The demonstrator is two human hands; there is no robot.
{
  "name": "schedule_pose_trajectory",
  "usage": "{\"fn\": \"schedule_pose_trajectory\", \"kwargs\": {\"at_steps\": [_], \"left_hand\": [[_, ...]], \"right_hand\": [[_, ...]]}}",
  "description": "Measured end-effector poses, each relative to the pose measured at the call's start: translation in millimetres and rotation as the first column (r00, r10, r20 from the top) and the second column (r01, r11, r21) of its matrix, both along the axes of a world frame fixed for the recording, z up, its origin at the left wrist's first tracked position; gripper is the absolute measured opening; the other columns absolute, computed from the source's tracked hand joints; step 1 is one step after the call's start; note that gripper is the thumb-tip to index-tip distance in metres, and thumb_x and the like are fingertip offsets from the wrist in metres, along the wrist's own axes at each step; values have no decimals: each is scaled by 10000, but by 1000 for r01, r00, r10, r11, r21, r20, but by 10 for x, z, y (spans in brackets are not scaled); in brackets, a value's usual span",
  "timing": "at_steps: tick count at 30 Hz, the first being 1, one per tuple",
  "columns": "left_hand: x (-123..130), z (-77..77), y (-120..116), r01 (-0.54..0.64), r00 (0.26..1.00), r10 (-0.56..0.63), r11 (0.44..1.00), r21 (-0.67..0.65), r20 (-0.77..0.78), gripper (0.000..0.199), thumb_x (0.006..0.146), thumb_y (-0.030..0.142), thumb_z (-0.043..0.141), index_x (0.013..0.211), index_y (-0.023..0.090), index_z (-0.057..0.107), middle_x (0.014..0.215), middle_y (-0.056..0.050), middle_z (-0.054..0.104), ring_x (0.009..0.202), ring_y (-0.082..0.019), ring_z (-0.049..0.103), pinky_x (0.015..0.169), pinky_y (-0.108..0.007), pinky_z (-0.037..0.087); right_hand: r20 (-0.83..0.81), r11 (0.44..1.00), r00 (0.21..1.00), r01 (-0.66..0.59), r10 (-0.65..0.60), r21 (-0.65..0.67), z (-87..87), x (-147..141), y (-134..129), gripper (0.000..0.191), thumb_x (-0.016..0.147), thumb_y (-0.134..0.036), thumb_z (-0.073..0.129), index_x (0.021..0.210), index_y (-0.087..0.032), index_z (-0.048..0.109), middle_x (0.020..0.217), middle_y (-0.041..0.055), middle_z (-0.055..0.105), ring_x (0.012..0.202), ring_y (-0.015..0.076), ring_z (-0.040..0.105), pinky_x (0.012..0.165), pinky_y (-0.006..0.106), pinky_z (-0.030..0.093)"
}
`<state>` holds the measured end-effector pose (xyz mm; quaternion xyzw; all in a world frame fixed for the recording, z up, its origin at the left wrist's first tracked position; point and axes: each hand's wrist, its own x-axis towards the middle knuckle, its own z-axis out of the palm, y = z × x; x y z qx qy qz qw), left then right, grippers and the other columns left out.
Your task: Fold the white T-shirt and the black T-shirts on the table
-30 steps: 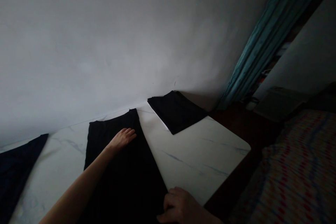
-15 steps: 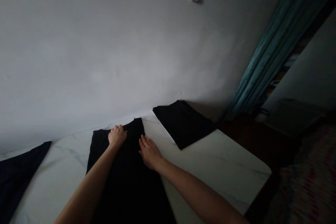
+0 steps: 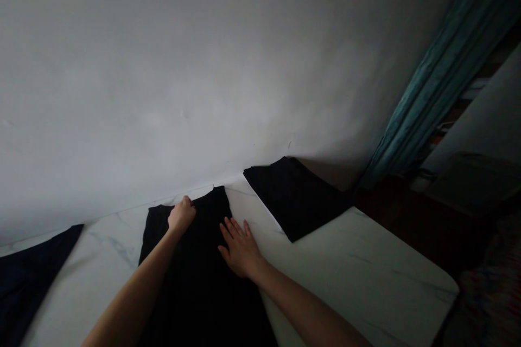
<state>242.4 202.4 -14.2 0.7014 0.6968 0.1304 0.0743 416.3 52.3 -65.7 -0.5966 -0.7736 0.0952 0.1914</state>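
Note:
A long black garment (image 3: pixel 207 276) lies flat on the table, its curved top edge towards the wall and its lower part running out of view at the bottom. My left hand (image 3: pixel 182 214) is closed near that top edge, fingers curled on the fabric. On the garment's right edge rests my right hand (image 3: pixel 241 248), open and flat with its fingers spread. The dim light hides seams and details in the black cloth.
A folded black cloth piece (image 3: pixel 297 195) lies against the wall on the right of the white marbled table (image 3: pixel 345 276). At the far left is a dark navy cloth (image 3: pixel 32 276). Beyond the table's right end hangs a teal curtain (image 3: pixel 423 87); patterned fabric (image 3: pixel 488 298) sits lower right.
My right hand has spread its fingers and slid slightly down the garment's edge. The left hand has curled more tightly at the top edge. The camera view has shifted a little.

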Motion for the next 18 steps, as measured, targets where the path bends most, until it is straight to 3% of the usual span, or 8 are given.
{"fn": "schedule_pose_trajectory", "kwargs": {"at_steps": [4,8,13,15,18], "left_hand": [[22,-58,-54,0,996,2,1000,24,-94,255,905,203,362,1085,174,541,985,-190,699,913,-332,692,708,-408,512],[52,-79,-133,119,977,-102,990,77,-187,240,924,218,386,1078,161,560,1046,-154,685,983,-294,657,795,-400,512],[12,-1,-377,241,945,-171,940,241,-277,327,946,240,373,1192,158,573,1231,-167,608,1167,-317,541,966,-467,441],[-54,-47,-499,357,911,-279,902,242,-303,366,944,199,376,1249,217,577,1343,-121,575,1233,-279,516,1022,-447,422],[-204,-210,-685,570,795,-527,818,74,-301,413,925,209,454,1321,264,561,1490,-71,480,1339,-250,467,1071,-408,424]], "right_hand": [[11,1000,1000,1,-1,-4,-7,6,8,606,1001,-470,334,1516,-150,317,1601,119,205,1485,258,174,1201,555,72],[4,999,1000,3,-3,-34,-1,7,13,600,998,-468,344,1523,-181,306,1602,108,198,1486,254,172,1199,555,81],[33,999,999,-23,22,24,30,18,21,594,991,-436,398,1506,-145,340,1588,142,226,1481,274,186,1198,567,61],[52,992,993,-106,103,62,49,20,38,594,985,-409,429,1509,-147,332,1596,125,212,1486,274,162,1205,545,73],[64,963,962,-268,266,33,76,1,77,581,995,-373,422,1526,-173,292,1599,77,227,1483,252,179,1210,499,148]]}}
